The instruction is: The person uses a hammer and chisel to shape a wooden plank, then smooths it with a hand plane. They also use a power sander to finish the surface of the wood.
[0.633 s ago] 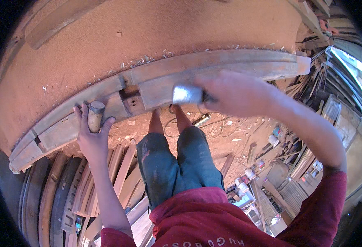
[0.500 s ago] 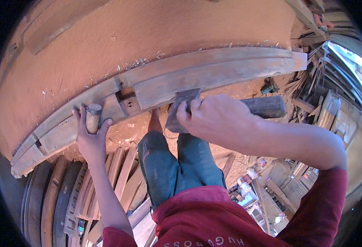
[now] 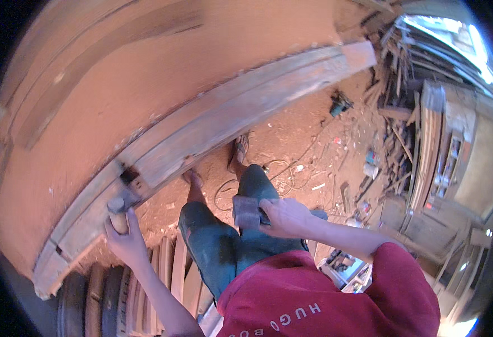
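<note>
Above both hands runs a long curved wooden beam (image 3: 229, 112), pale and dusty, set against a broad reddish board (image 3: 162, 50). By its bulk it looks heavy and stiff, nothing to shift with one hand; a lift would want both hands spread well apart under its lower edge.

Just above the left hand, a dark notch (image 3: 128, 178) is cut into the beam. The left hand (image 3: 124, 238) is closed around a short round wooden handle (image 3: 117, 216), probably a chisel, with its top end right at the notch. The handle looks hard and dry, easy to grip around its middle.

The right hand (image 3: 285, 218) hangs lower, over the knees, fingers wrapped on a squarish grey block (image 3: 246, 210), seemingly a mallet head or stone. It looks dense and solid; the hold sits at its right end.
</note>
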`<action>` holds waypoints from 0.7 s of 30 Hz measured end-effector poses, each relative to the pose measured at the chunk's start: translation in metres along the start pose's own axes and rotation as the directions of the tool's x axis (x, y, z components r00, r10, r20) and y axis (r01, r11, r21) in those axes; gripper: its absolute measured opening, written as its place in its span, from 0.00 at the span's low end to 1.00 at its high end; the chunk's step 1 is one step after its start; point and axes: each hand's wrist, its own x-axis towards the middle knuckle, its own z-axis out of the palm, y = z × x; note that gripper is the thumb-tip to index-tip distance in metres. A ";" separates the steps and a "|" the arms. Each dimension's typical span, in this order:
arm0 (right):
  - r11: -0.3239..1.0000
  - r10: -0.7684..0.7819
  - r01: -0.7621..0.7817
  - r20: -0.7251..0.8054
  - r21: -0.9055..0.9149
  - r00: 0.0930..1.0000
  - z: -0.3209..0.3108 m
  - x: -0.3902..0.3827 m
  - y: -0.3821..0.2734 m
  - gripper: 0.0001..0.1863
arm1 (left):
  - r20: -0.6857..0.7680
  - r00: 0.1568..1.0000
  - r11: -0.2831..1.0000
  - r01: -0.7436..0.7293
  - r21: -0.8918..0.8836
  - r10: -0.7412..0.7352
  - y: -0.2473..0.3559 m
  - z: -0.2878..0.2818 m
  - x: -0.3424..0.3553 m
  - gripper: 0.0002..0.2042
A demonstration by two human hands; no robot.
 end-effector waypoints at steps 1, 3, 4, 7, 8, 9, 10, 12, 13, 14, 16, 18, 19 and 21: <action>0.998 0.042 -0.038 -0.086 0.049 0.995 0.001 -0.006 0.015 0.22 | 0.095 0.995 0.998 0.024 -0.065 -0.018 0.011 0.003 -0.009 0.21; 0.969 0.152 -0.105 -0.204 0.222 0.967 0.003 -0.014 0.049 0.21 | 0.274 0.961 0.993 0.012 -0.119 0.021 0.035 0.007 -0.031 0.17; 0.930 0.221 -0.131 -0.236 0.344 0.946 0.007 -0.017 0.071 0.20 | 0.354 0.932 0.992 -0.037 -0.121 0.078 0.048 0.012 -0.044 0.15; 0.655 0.445 -0.184 -0.178 0.733 0.878 0.014 -0.033 0.137 0.19 | 0.544 0.803 0.965 -0.142 -0.221 0.243 0.105 0.035 -0.089 0.13; 0.513 0.499 -0.192 -0.109 0.837 0.859 0.015 -0.041 0.158 0.18 | 0.589 0.735 0.937 -0.193 -0.292 0.336 0.125 0.044 -0.102 0.13; 0.418 0.484 -0.154 -0.076 0.895 0.872 0.012 -0.051 0.181 0.16 | 0.619 0.661 0.901 -0.236 -0.365 0.424 0.143 0.058 -0.115 0.14; 0.352 0.519 -0.087 -0.117 0.932 0.847 0.014 -0.060 0.201 0.15 | 0.638 0.579 0.858 -0.274 -0.434 0.508 0.162 0.071 -0.125 0.14; 0.220 0.571 0.047 -0.168 0.974 0.804 0.019 -0.074 0.237 0.13 | 0.581 0.550 0.796 -0.331 -0.508 0.600 0.229 0.089 -0.145 0.15; 0.208 0.584 0.125 -0.225 0.970 0.780 0.016 -0.077 0.252 0.13 | 0.511 0.547 0.737 -0.356 -0.575 0.663 0.262 0.101 -0.153 0.15; 0.197 0.597 0.199 -0.279 0.960 0.752 0.009 -0.083 0.268 0.12 | 0.435 0.542 0.672 -0.380 -0.636 0.719 0.295 0.114 -0.158 0.16; 0.064 0.597 0.244 -0.233 0.968 0.767 -0.017 -0.095 0.306 0.11 | 0.327 0.529 0.580 -0.433 -0.690 0.783 0.362 0.140 -0.168 0.16; -0.183 0.534 0.167 -0.045 0.969 0.844 -0.045 -0.106 0.348 0.12 | 0.214 0.500 0.483 -0.505 -0.716 0.839 0.426 0.164 -0.175 0.16; -0.220 0.494 0.126 0.000 0.967 0.869 -0.044 -0.109 0.380 0.12 | 0.148 0.476 0.428 -0.557 -0.712 0.867 0.457 0.177 -0.176 0.15; -0.231 0.464 0.062 0.054 0.971 0.884 -0.059 -0.116 0.429 0.12 | 0.040 0.471 0.367 -0.626 -0.688 0.881 0.510 0.194 -0.171 0.15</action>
